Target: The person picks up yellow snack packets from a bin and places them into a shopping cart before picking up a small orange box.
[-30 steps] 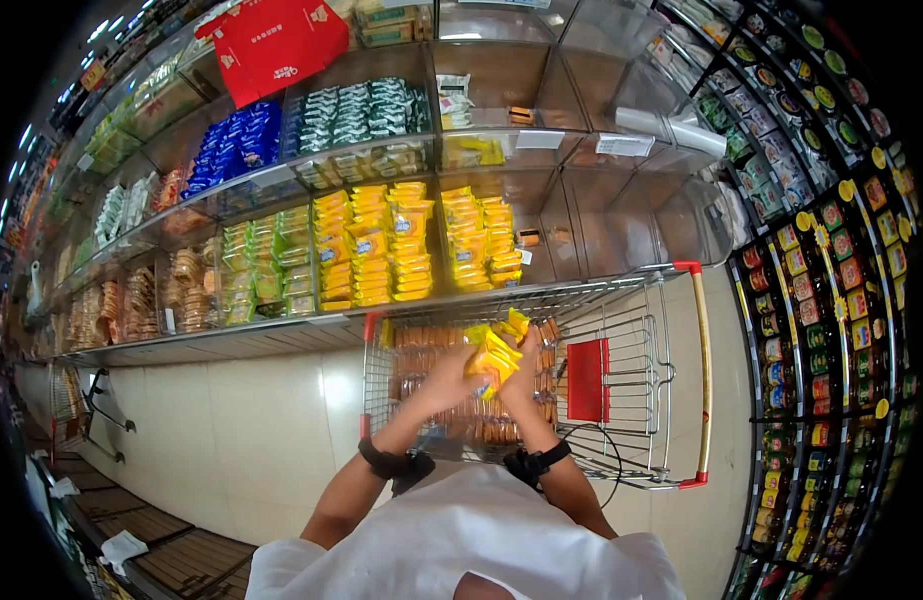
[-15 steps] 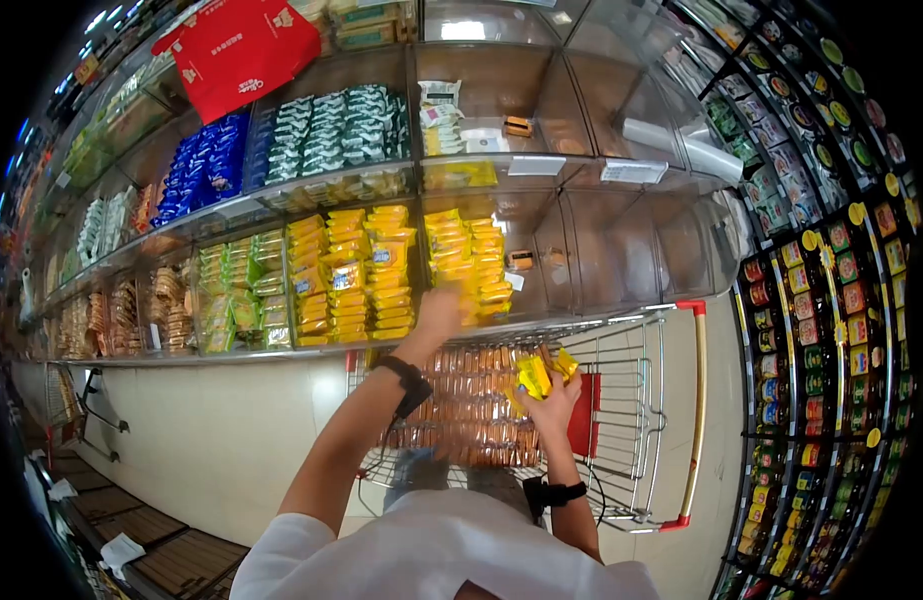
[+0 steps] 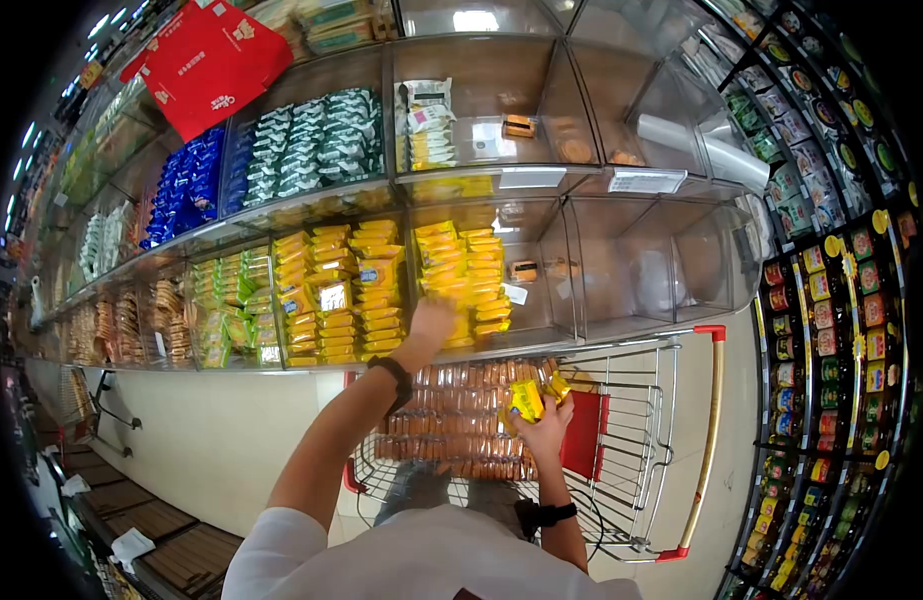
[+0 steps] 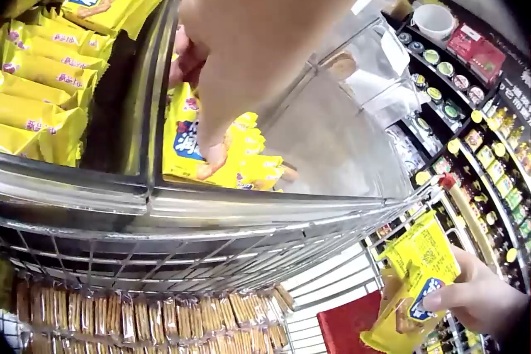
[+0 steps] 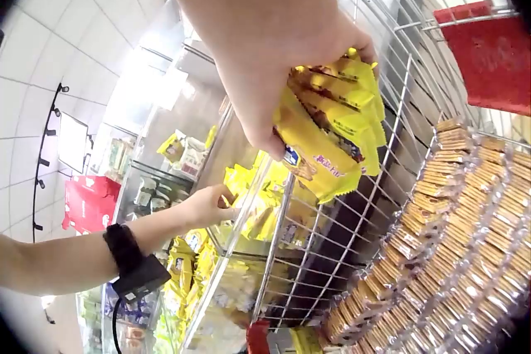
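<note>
My left hand (image 3: 433, 322) is down in a clear shelf bin among stacked yellow snack packets (image 3: 444, 262). In the left wrist view its thumb lies on the front of one yellow packet (image 4: 184, 140), with the fingers curled behind its top, gripping it. My right hand (image 3: 547, 430) is over the shopping cart, holding a bunch of several yellow packets (image 5: 332, 126) side by side between thumb and fingers. Beneath it, rows of brown biscuits in clear wrapping (image 3: 451, 420) fill part of the cart (image 3: 636, 440).
Left of the bin stand more yellow packets (image 3: 331, 300), green packets (image 3: 226, 290) and blue ones (image 3: 186, 190) behind dividers. A red sign (image 3: 206, 65) hangs above. The cart's red panel (image 3: 586, 435) is beside my right hand. Racks of jars (image 3: 831, 340) line the right side.
Both hands were together over the cart with yellow packets. My left hand then moved forward and left into the bin, while the right stayed over the cart holding the packets.
</note>
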Demonstrator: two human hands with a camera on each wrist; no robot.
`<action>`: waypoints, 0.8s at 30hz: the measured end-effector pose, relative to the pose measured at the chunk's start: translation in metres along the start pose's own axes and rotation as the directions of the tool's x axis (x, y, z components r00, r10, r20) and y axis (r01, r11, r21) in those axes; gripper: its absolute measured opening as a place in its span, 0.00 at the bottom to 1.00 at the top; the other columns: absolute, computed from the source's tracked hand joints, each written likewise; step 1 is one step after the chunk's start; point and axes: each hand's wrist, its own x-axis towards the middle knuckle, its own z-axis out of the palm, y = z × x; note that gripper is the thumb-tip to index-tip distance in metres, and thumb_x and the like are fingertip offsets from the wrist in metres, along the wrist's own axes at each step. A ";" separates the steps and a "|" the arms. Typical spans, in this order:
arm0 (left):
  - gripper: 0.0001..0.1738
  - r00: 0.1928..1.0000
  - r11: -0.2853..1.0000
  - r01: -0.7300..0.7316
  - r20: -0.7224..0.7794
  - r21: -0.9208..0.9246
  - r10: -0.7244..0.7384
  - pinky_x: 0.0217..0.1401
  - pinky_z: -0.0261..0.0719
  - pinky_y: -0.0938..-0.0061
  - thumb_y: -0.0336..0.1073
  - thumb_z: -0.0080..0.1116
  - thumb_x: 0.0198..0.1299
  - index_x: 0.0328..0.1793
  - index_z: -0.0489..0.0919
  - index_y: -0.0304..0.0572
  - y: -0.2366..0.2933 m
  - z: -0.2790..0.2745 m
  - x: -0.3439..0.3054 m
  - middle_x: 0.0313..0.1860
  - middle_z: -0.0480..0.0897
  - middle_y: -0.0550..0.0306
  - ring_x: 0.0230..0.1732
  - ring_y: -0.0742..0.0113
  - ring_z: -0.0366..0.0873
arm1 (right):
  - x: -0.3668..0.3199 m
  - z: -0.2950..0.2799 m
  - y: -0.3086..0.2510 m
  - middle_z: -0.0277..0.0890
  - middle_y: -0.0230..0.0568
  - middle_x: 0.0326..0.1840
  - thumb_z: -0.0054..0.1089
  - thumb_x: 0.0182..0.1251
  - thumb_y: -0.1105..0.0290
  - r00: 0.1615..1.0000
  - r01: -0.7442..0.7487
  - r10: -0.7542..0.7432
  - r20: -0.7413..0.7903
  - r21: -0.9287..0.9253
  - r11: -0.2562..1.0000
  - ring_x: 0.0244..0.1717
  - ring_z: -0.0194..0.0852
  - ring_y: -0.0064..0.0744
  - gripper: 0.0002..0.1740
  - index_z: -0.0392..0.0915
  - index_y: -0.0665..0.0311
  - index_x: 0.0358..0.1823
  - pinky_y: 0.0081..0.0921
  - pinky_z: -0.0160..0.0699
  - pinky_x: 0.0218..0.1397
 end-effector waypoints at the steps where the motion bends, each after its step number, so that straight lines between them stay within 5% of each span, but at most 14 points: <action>1: 0.25 0.997 0.997 0.035 0.066 -0.072 -0.030 0.47 0.63 0.69 0.47 0.58 0.48 0.47 0.69 0.38 0.003 0.004 0.003 0.42 0.73 0.53 0.47 0.60 0.68 | 0.001 0.002 0.001 0.46 0.62 0.60 0.70 0.33 0.56 1.000 0.008 -0.008 -0.001 -0.004 1.000 0.59 0.47 0.60 0.38 0.68 0.67 0.47 0.46 0.53 0.60; 4: 0.27 0.982 0.995 0.071 0.171 0.066 -0.082 0.52 0.61 0.65 0.46 0.56 0.49 0.52 0.68 0.36 0.016 0.015 0.011 0.47 0.72 0.51 0.53 0.56 0.66 | -0.001 0.003 0.004 0.46 0.60 0.60 0.71 0.32 0.56 1.000 -0.014 0.013 0.006 0.028 1.000 0.58 0.47 0.59 0.39 0.67 0.66 0.48 0.45 0.53 0.59; 7: 0.19 0.993 0.911 0.076 0.053 0.406 -0.107 0.42 0.59 0.65 0.45 0.48 0.54 0.49 0.73 0.45 0.037 -0.017 -0.003 0.41 0.72 0.56 0.49 0.61 0.66 | 0.002 -0.001 0.007 0.45 0.61 0.60 0.71 0.31 0.56 1.000 -0.022 0.022 0.008 0.041 0.999 0.59 0.47 0.59 0.39 0.67 0.67 0.47 0.46 0.53 0.60; 9: 0.21 0.951 0.924 0.089 0.245 0.373 -0.190 0.44 0.58 0.60 0.45 0.48 0.53 0.51 0.73 0.45 0.049 -0.033 0.002 0.45 0.71 0.57 0.51 0.59 0.64 | 0.001 -0.002 0.008 0.45 0.61 0.61 0.72 0.31 0.55 0.999 -0.037 0.037 0.012 0.041 0.998 0.59 0.47 0.58 0.40 0.67 0.67 0.47 0.44 0.53 0.60; 11: 0.21 0.985 0.878 0.129 0.044 0.460 -0.167 0.47 0.59 0.57 0.43 0.46 0.54 0.52 0.72 0.41 0.060 -0.035 0.006 0.46 0.71 0.55 0.52 0.57 0.64 | 0.001 0.000 0.019 0.45 0.61 0.61 0.72 0.30 0.55 1.000 0.021 -0.019 -0.016 0.088 0.996 0.59 0.49 0.58 0.40 0.67 0.68 0.48 0.42 0.55 0.60; 14: 0.23 0.993 0.970 -0.076 -0.066 0.230 0.094 0.56 0.56 0.52 0.40 0.43 0.55 0.55 0.70 0.37 0.069 -0.026 0.037 0.52 0.69 0.50 0.59 0.51 0.60 | 0.002 -0.007 0.016 0.48 0.59 0.59 0.74 0.29 0.57 0.998 -0.056 0.058 -0.007 0.121 0.991 0.58 0.53 0.56 0.40 0.68 0.68 0.47 0.39 0.59 0.59; 17: 0.25 0.957 0.915 -0.232 -0.092 0.330 0.276 0.63 0.49 0.50 0.38 0.41 0.56 0.59 0.67 0.34 0.077 -0.039 0.058 0.61 0.64 0.47 0.66 0.48 0.53 | 0.007 -0.011 0.015 0.49 0.58 0.58 0.74 0.29 0.60 0.999 0.033 -0.025 -0.045 0.188 0.982 0.57 0.54 0.54 0.38 0.68 0.68 0.46 0.38 0.59 0.59; 18: 0.26 0.973 0.928 -0.210 -0.027 0.309 0.229 0.67 0.41 0.49 0.38 0.41 0.56 0.61 0.65 0.35 0.079 -0.032 0.069 0.66 0.58 0.49 0.70 0.47 0.43 | 0.008 -0.012 0.014 0.50 0.57 0.57 0.74 0.30 0.63 0.998 0.051 -0.042 -0.057 0.176 0.983 0.57 0.54 0.54 0.37 0.69 0.68 0.46 0.38 0.60 0.58; 21: 0.27 0.978 0.927 -0.011 -0.187 0.375 0.087 0.67 0.41 0.49 0.38 0.39 0.57 0.63 0.63 0.36 0.072 -0.021 0.094 0.67 0.57 0.51 0.71 0.47 0.40 | 0.012 -0.012 0.016 0.50 0.57 0.57 0.73 0.30 0.64 0.996 0.068 -0.057 -0.072 0.161 0.985 0.57 0.54 0.54 0.36 0.69 0.68 0.45 0.38 0.60 0.58; 24: 0.31 0.997 0.790 -0.067 0.063 0.609 0.036 0.69 0.34 0.49 0.43 0.39 0.59 0.68 0.55 0.40 0.056 -0.030 0.088 0.70 0.51 0.55 0.72 0.48 0.34 | 0.012 -0.013 0.019 0.49 0.59 0.59 0.73 0.31 0.62 0.997 0.051 -0.040 -0.060 0.191 0.980 0.56 0.54 0.55 0.35 0.69 0.68 0.44 0.39 0.59 0.58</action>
